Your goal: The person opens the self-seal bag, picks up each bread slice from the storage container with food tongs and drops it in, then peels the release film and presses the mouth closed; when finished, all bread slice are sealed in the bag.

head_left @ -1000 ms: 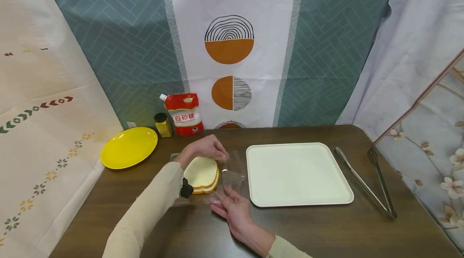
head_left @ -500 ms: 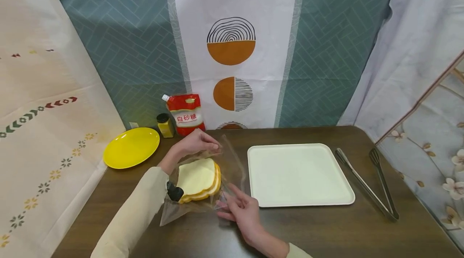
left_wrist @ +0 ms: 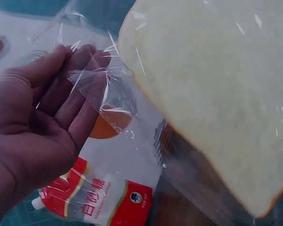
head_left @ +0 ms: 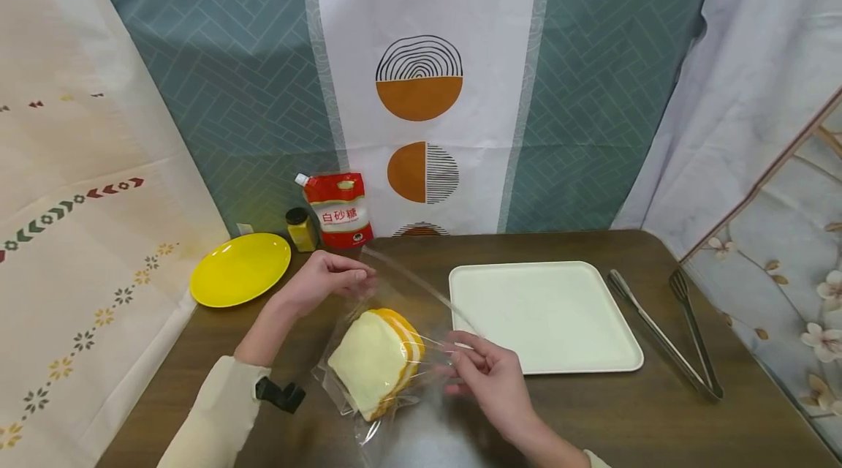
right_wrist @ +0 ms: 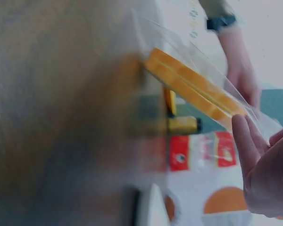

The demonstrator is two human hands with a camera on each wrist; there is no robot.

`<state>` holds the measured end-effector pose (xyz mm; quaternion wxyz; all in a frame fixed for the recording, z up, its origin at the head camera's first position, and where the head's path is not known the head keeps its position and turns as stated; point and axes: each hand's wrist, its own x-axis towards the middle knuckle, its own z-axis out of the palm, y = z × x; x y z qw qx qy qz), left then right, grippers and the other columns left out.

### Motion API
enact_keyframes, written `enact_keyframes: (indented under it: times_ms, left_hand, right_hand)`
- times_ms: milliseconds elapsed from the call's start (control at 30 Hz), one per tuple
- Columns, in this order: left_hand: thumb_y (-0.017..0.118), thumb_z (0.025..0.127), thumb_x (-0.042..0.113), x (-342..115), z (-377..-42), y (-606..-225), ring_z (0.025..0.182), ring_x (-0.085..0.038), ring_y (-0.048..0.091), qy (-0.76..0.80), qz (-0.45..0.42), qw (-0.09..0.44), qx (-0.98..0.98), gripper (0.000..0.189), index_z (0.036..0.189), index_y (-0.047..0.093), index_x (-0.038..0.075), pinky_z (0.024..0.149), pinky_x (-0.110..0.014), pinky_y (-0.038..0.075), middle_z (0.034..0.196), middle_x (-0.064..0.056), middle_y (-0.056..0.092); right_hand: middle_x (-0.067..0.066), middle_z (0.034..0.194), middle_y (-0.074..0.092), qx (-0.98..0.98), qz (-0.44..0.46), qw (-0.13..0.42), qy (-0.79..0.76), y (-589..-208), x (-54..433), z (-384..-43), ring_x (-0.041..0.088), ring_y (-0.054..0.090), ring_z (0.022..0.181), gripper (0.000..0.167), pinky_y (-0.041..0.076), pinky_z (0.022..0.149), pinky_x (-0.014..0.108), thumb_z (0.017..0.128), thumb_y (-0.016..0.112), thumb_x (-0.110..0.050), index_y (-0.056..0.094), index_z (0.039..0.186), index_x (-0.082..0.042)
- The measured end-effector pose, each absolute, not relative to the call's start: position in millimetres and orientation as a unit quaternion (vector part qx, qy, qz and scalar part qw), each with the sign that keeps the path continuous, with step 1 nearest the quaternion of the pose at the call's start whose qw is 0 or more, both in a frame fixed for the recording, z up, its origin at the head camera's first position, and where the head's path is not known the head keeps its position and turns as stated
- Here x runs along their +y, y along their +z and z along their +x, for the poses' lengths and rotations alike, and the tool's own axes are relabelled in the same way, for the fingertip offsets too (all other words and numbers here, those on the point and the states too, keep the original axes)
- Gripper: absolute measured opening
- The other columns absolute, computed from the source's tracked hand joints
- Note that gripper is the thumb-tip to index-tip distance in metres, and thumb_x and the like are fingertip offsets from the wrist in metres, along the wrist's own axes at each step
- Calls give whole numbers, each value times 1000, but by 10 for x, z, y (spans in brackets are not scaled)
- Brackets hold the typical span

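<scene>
Several slices of bread point(head_left: 368, 362) with orange-brown crusts lie stacked inside a clear plastic bag point(head_left: 349, 401). My left hand point(head_left: 322, 281) pinches the bag's upper left part between thumb and fingertips; in the left wrist view the film creases at the fingers of that hand point(left_wrist: 52, 108), beside the pale face of the bread point(left_wrist: 207, 84). On the other side my right hand point(head_left: 493, 380) grips the film, pulling taut folds toward the crusts. The right wrist view has the stack of bread point(right_wrist: 193, 84) edge-on, tilted above the table, with the right hand point(right_wrist: 269, 174) at its end.
A white tray point(head_left: 546, 318) lies right of the bag, with metal tongs point(head_left: 664, 336) beyond it. At the back left stand a yellow plate point(head_left: 240, 270), a yellow jar with a black lid point(head_left: 302, 232) and a red-and-white sugar pouch point(head_left: 338, 212). A patterned curtain point(head_left: 421, 102) hangs behind the table.
The bag of bread has come up off the table toward the front and turned, its slices tilting. My left hand has moved left, my right hand to the right, stretching the film between them.
</scene>
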<state>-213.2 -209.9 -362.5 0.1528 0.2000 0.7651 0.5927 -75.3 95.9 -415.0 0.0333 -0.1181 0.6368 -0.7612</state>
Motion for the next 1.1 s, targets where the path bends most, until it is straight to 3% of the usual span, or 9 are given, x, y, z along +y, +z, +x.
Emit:
enact_keyframes:
  times_ms: [133, 333, 433, 667, 900, 1100]
  left_hand:
    - [64, 99, 11, -2158, -1874, -3605, 92, -31, 73, 610, 214, 128, 752, 31, 117, 66, -13, 82, -45, 57, 103, -18, 74]
    - [62, 99, 7, -2154, -1486, -3499, 96, -31, 72, 641, 228, 98, 726, 20, 114, 73, -2, 85, -42, 56, 103, -15, 74]
    - [60, 99, 3, -2094, -1313, -3411, 97, -32, 72, 669, 229, 82, 702, 20, 115, 73, -1, 87, -42, 55, 104, -15, 74]
    - [61, 98, 0, -1856, -1077, -3173, 97, -28, 72, 691, 224, -26, 686, 20, 115, 72, -4, 89, -40, 54, 103, -15, 74]
    - [64, 98, 6, -1634, -1173, -3085, 101, -26, 71, 689, 198, -80, 693, 22, 116, 71, -6, 91, -37, 53, 104, -13, 74]
    - [65, 97, 4, -1578, -1198, -3071, 98, -27, 71, 685, 206, -120, 688, 21, 115, 71, -6, 90, -37, 54, 103, -15, 74]
  right_hand:
    - [28, 109, 69, 671, -146, -3, -727, -4031, 1087, -723, 24, 74, 81, 26, 60, 66, 42, 96, 64, 0, 62, 118, 13]
    - [19, 106, 73, 705, -172, -35, -688, -3840, 1259, -688, 31, 74, 79, 20, 60, 65, 40, 96, 66, -3, 66, 113, 7]
    - [17, 105, 73, 720, -203, -65, -660, -3709, 1346, -705, 29, 74, 82, 18, 60, 66, 38, 96, 64, 0, 67, 113, 5]
    - [9, 101, 75, 740, -265, -193, -588, -3254, 1505, -903, 17, 72, 93, 23, 56, 82, 26, 93, 64, 9, 74, 111, -2]
    - [13, 101, 74, 741, -234, -157, -610, -3047, 1617, -1225, 19, 74, 87, 17, 58, 79, 32, 96, 62, 3, 72, 111, 3]
    - [12, 98, 74, 735, -238, -177, -610, -2976, 1635, -1273, 19, 73, 85, 16, 58, 77, 33, 94, 64, 5, 72, 108, 4]
